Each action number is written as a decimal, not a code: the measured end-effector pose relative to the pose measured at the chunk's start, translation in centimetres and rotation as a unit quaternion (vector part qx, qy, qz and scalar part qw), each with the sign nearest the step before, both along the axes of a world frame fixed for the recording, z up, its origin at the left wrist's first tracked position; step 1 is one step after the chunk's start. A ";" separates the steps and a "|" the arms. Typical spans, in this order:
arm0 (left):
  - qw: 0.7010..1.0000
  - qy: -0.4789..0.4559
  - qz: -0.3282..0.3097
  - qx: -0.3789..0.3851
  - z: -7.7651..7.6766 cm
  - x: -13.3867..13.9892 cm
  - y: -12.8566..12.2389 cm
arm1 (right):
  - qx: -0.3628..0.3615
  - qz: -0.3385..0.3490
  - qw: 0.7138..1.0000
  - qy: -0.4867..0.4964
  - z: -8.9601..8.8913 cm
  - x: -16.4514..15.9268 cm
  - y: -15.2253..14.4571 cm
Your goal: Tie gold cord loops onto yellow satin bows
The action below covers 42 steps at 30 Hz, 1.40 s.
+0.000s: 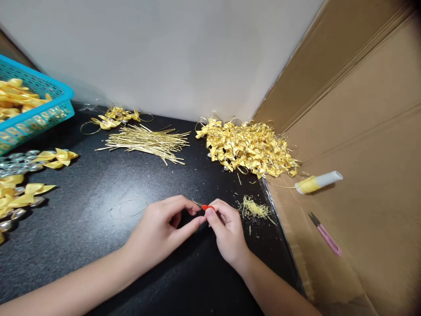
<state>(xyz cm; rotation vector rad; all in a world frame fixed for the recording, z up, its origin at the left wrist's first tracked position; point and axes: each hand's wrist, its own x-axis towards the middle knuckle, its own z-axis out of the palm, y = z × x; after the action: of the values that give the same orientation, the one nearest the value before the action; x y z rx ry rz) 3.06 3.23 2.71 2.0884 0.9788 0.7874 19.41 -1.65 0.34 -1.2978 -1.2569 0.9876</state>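
My right hand (pixel 228 228) pinches a small red tool (pixel 207 207) with a thin pointed tip, which looks like a needle threader. Close against it, my left hand (pixel 167 224) has its thumb and index finger bent around the tip. A fine thread (pixel 126 208) trails from behind the left hand and loops over the black table; its end at the fingers is too small to make out. Beyond both hands lies a bundle of gold twist ties (pixel 148 142). A little tangle of yellow thread scraps (pixel 255 207) is just right of my right hand.
Finished yellow bows (pixel 250 147) are heaped at the back right, with a few bows (pixel 116 116) at the back left. A blue basket (pixel 62 92) of ribbon bows stands left, above silver beads (pixel 19 162). On cardboard at right lie a thread spool (pixel 317 182) and pink snips (pixel 325 235).
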 end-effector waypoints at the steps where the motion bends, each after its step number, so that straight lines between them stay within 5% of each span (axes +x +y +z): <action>1: 1.000 -0.002 -0.006 -0.005 0.0 0.1 0.0 | 0.002 0.001 1.000 -0.003 0.0 0.0 0.0; 10: 1.000 0.000 0.017 -0.024 -0.1 -0.2 0.3 | 0.027 -0.012 0.999 -0.035 0.1 -0.1 -0.1; 25: 0.986 0.079 0.026 0.142 -0.6 -0.6 1.2 | 0.103 -0.017 0.986 -0.134 -0.1 -0.8 -0.8; 36: 0.939 0.157 0.031 0.305 -1.3 -0.4 1.1 | 0.069 -0.018 0.979 -0.190 -0.5 -1.5 -0.5; 42: 0.924 0.184 0.047 0.331 -1.5 -0.2 1.0 | 0.066 -0.024 0.967 -0.244 -0.5 -2.0 -0.4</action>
<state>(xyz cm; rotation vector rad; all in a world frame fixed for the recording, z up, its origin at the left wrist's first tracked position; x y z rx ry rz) 2.81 4.19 1.20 2.8707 1.1204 0.8766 17.44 -2.09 -0.17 -1.5094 -1.6211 0.5502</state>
